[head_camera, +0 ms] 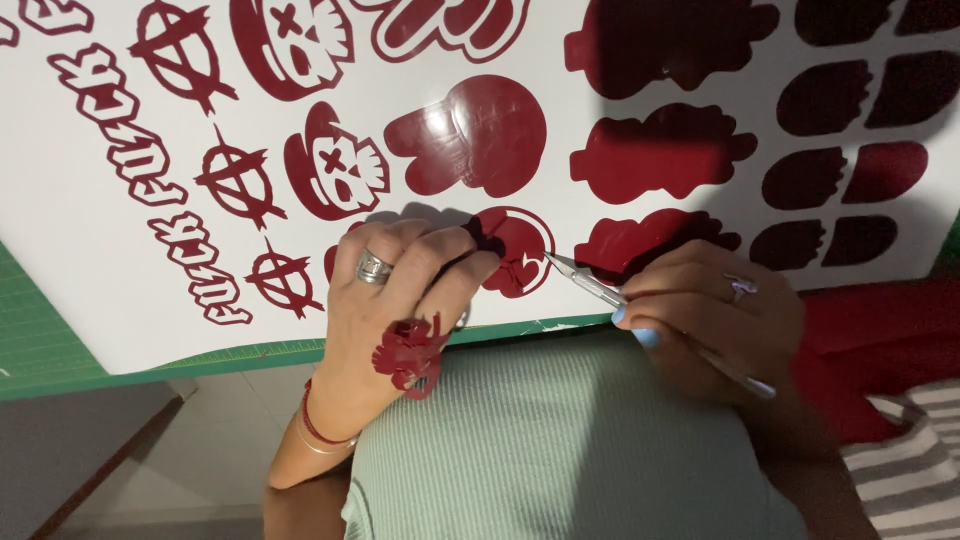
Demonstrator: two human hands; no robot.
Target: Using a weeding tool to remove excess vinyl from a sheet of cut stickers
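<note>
Left hand: your left hand [385, 290] lies palm-down on the white vinyl sheet [90, 250], fingers curled, fingertips [478, 262] pressing at the left edge of a round dark red decal [520, 252]; it clasps nothing that shows.
Scraps: a clump of peeled dark red vinyl scraps [408, 355] sticks to the back of that hand near the wrist.
Ring and bracelet: you wear a silver ring [373, 266] on the left hand and a red cord bracelet [315, 425] at the wrist.
Right hand: your right hand [710, 310] is closed around a slim metal craft knife [600, 290], held like a pen.
Knife tip: the blade points up-left, its tip just beside the right edge of the round decal.
Sheet: it carries rows of dark red cut shapes, skulls, circled symbols and blobs, and lies on a green cutting mat [40, 340].
Near you: your pale green ribbed top [560, 440] fills the lower middle.
</note>
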